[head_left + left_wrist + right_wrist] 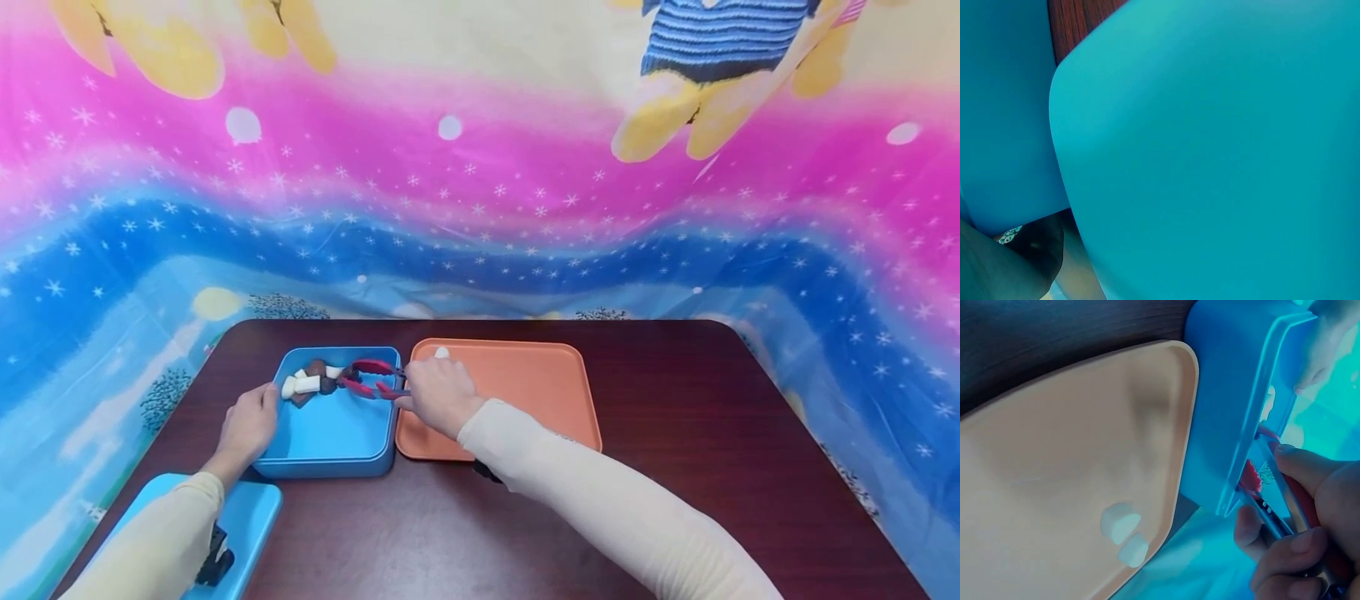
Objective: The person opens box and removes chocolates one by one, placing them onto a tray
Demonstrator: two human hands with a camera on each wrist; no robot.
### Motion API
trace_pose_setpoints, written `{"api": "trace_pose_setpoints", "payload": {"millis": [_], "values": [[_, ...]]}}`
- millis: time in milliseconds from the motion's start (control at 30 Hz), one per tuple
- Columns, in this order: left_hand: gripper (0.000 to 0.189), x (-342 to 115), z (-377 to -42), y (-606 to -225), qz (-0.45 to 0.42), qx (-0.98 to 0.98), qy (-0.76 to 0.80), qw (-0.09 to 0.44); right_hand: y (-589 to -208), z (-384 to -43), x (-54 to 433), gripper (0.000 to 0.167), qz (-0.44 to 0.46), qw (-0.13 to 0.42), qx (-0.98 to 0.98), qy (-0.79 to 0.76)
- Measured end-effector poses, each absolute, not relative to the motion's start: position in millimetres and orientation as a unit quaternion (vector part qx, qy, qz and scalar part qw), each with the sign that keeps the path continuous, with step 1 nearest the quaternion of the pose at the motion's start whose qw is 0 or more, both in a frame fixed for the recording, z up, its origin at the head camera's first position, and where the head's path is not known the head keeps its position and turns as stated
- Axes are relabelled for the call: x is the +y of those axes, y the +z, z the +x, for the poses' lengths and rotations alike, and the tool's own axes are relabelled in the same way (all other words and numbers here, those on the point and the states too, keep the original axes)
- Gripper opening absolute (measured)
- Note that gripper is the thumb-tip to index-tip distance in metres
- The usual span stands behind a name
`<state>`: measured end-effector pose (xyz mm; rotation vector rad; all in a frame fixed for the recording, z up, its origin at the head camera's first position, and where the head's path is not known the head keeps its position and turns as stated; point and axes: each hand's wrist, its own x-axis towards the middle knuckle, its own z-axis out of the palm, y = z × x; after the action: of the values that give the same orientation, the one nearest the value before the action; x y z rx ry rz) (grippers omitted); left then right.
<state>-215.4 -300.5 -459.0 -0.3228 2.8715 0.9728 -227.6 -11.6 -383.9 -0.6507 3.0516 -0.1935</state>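
My right hand (441, 393) grips a pair of tongs (371, 365) with red tips. The tongs reach over the right wall of a blue box (330, 442), their tips spread right at a dark brown piece (348, 374). Several white pieces (306, 384) and brown pieces lie heaped toward the far left inside the box. My left hand (247, 425) holds the box by its left wall, thumb at the rim. In the right wrist view, fingers wrap the tong handles (1300, 500), and the box wall partly hides the tips.
An orange tray (525, 392) stands against the box's right side, with two white pieces (1120, 522) near one corner. A blue lid (255, 508) lies at the near left, under my left forearm. Behind the dark wooden table (675, 400) hangs a patterned cloth.
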Motion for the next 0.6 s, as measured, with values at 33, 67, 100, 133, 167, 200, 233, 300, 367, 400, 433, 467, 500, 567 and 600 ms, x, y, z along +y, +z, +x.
{"api": "trace_pose_setpoints", "payload": {"millis": [33, 67, 100, 133, 167, 200, 233, 300, 367, 400, 433, 467, 500, 567, 600], "values": [[0.066, -300.6, -215.3, -459.0, -0.106, 0.941, 0.319, 0.047, -383.8, -226.9, -10.7, 0.033, -0.209, 0.006, 0.976, -0.069], [0.066, -300.8, -215.5, -459.1, -0.106, 0.941, 0.319, 0.047, -383.6, -226.2, -9.7, 0.032, -0.212, 0.003, 0.974, -0.074], [0.067, -300.8, -215.6, -459.2, -0.107, 0.940, 0.319, 0.048, -383.2, -225.6, -8.6, 0.032, -0.215, 0.001, 0.973, -0.080], [0.067, -300.8, -215.7, -459.4, -0.107, 0.940, 0.319, 0.050, -382.9, -224.9, -7.2, 0.032, -0.219, -0.002, 0.972, -0.085], [0.067, -300.8, -215.8, -459.3, -0.107, 0.940, 0.319, 0.050, -382.3, -224.0, -5.7, 0.033, -0.224, -0.003, 0.971, -0.089], [0.068, -300.6, -216.0, -459.5, -0.106, 0.940, 0.321, 0.051, -381.5, -222.9, -3.9, 0.034, -0.227, -0.005, 0.970, -0.091], [0.068, -300.0, -216.1, -459.8, -0.106, 0.940, 0.322, 0.050, -381.0, -222.0, -1.9, 0.035, -0.229, -0.006, 0.969, -0.094], [0.068, -299.0, -216.5, -460.1, -0.106, 0.939, 0.323, 0.050, -380.6, -220.2, 2.6, 0.036, -0.234, -0.010, 0.967, -0.097], [0.067, -297.7, -216.2, -459.8, -0.104, 0.939, 0.324, 0.049, -379.8, -217.6, 7.6, 0.036, -0.238, -0.012, 0.966, -0.098], [0.068, -297.0, -215.9, -459.4, -0.105, 0.939, 0.323, 0.050, -379.3, -216.0, 10.1, 0.036, -0.238, -0.013, 0.966, -0.099], [0.068, -296.5, -215.5, -458.9, -0.105, 0.940, 0.322, 0.049, -379.0, -214.7, 12.5, 0.037, -0.239, -0.014, 0.966, -0.102], [0.068, -296.5, -215.0, -458.3, -0.106, 0.940, 0.320, 0.048, -378.8, -213.4, 14.7, 0.037, -0.240, -0.014, 0.965, -0.106], [0.067, -296.5, -214.6, -457.9, -0.108, 0.940, 0.320, 0.045, -378.5, -211.9, 16.9, 0.037, -0.241, -0.013, 0.964, -0.111], [0.065, -297.3, -213.7, -457.6, -0.107, 0.941, 0.318, 0.038, -378.2, -209.3, 20.8, 0.037, -0.238, -0.009, 0.962, -0.130], [0.063, -297.9, -213.3, -457.6, -0.107, 0.942, 0.317, 0.033, -379.1, -208.3, 22.6, 0.037, -0.235, -0.006, 0.962, -0.140]]}}
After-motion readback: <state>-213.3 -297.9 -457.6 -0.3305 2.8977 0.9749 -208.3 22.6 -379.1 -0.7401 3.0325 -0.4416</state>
